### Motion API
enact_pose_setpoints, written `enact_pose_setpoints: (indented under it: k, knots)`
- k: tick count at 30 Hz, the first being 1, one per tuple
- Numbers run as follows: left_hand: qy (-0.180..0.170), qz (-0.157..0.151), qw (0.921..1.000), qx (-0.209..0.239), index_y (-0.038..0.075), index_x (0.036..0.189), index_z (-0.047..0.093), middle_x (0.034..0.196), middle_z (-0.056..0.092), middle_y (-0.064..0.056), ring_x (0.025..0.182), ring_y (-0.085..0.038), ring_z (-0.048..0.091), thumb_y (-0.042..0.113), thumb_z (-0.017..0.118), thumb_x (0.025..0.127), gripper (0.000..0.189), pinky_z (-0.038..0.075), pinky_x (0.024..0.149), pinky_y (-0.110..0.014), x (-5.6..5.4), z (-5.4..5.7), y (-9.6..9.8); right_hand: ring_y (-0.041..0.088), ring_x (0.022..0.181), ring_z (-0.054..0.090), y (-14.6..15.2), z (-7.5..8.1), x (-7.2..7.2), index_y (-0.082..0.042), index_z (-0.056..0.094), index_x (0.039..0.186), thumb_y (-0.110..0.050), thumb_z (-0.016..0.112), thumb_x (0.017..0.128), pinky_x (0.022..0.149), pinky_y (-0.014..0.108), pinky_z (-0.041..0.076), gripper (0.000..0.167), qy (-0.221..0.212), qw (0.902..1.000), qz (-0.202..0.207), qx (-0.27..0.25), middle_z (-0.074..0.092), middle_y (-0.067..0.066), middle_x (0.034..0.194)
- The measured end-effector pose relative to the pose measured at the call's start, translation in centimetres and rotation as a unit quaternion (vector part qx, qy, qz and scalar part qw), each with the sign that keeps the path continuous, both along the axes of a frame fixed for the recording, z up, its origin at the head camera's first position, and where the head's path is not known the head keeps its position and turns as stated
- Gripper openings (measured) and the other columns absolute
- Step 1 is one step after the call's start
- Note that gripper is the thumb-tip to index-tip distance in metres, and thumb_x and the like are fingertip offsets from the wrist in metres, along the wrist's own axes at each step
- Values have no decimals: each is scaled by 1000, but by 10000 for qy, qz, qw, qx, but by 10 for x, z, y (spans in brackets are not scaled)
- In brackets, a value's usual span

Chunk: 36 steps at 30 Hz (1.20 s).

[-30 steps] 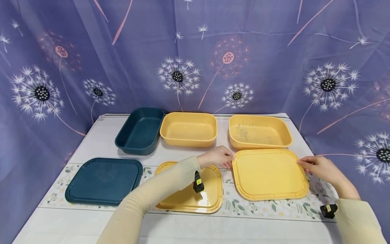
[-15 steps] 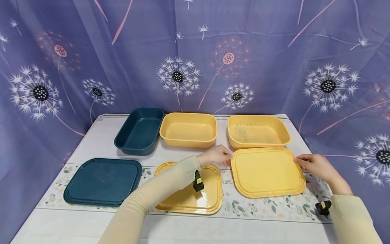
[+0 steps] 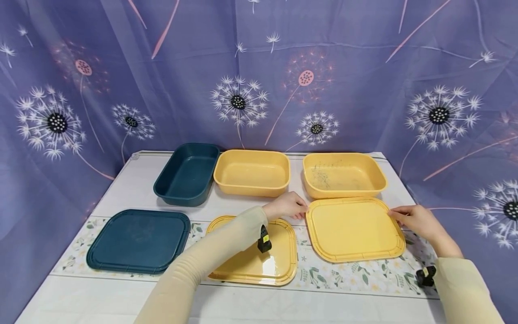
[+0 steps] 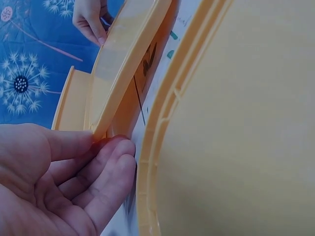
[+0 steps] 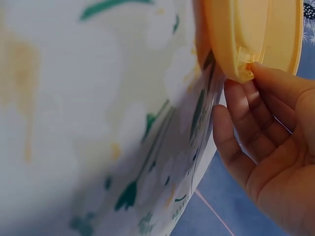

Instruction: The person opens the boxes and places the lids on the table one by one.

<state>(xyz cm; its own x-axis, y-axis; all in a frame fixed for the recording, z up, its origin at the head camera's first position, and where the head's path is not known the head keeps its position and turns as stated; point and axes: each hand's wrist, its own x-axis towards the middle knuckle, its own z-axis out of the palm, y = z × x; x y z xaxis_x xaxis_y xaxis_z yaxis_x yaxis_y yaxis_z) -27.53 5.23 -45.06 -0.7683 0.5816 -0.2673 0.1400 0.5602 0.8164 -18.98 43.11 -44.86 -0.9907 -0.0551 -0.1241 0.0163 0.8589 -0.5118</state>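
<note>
A yellow rectangular lid [image 3: 356, 229] with rounded corners is held between both hands, in front of the right yellow container [image 3: 346, 175]. My left hand [image 3: 286, 206] pinches its left edge; the left wrist view shows thumb above and fingers [image 4: 106, 172] beneath the rim. At the opposite edge, my right hand [image 3: 418, 220] pinches the rim between thumb and fingers, also visible in the right wrist view [image 5: 275, 118]. The lid's far edge overlaps the container's front wall in the head view. Under my left forearm lies a second yellow lid [image 3: 279, 265], partly hidden by the sleeve.
A dark teal container [image 3: 188, 175] and another yellow container [image 3: 252, 173] stand side by side at the back. The teal lid [image 3: 137, 240] lies front left on the floral strip of the white tablecloth [image 3: 323, 306]. A purple dandelion curtain [image 3: 259, 58] hangs behind and at the sides.
Both hands have shifted the held lid slightly to the left over the second; my right hand moved left with it. In the last half second it hardly moves, and both grips stay the same.
</note>
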Motion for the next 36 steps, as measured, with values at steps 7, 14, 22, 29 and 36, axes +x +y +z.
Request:
enact_pose_setpoints:
  k: [7,14,22,29,36]
  knots:
    - [98,-57,9999,4,1,88,77,79,73,-10,67,-14,66,13,64,100,22,55,62,-21,-1,-1,1,19,78,66,1,-4,0,11,66,123,-40,56,104,61,35,56,56,-27,10000,-94,-1,73,12,94]
    - [59,90,9999,8,1,90,77,78,73,-8,66,-12,65,14,66,100,20,56,62,-21,-1,-3,3,18,76,65,2,-5,0,11,67,122,-42,57,103,62,35,54,57,-79,9998,-197,-17,73,14,95]
    - [-9,270,9994,195,0,91,78,77,73,-10,65,-13,66,11,69,97,15,57,61,-22,-3,-8,4,19,77,66,1,-2,0,10,67,122,-42,58,103,64,37,56,57,-209,9993,-292,-33,73,15,95]
    - [-18,262,9993,254,-1,89,75,74,70,-8,64,-13,65,8,70,96,12,57,61,-23,-4,-9,5,19,79,67,1,0,-1,8,69,121,-42,59,102,67,39,58,55,-336,9985,-408,-106,73,15,97]
    - [49,252,9996,129,0,88,71,76,69,-9,65,-15,65,4,68,95,8,57,61,-23,-3,-8,6,18,77,64,1,-2,-4,7,70,119,-40,61,101,64,34,54,51,-383,9980,-488,-73,72,6,89]
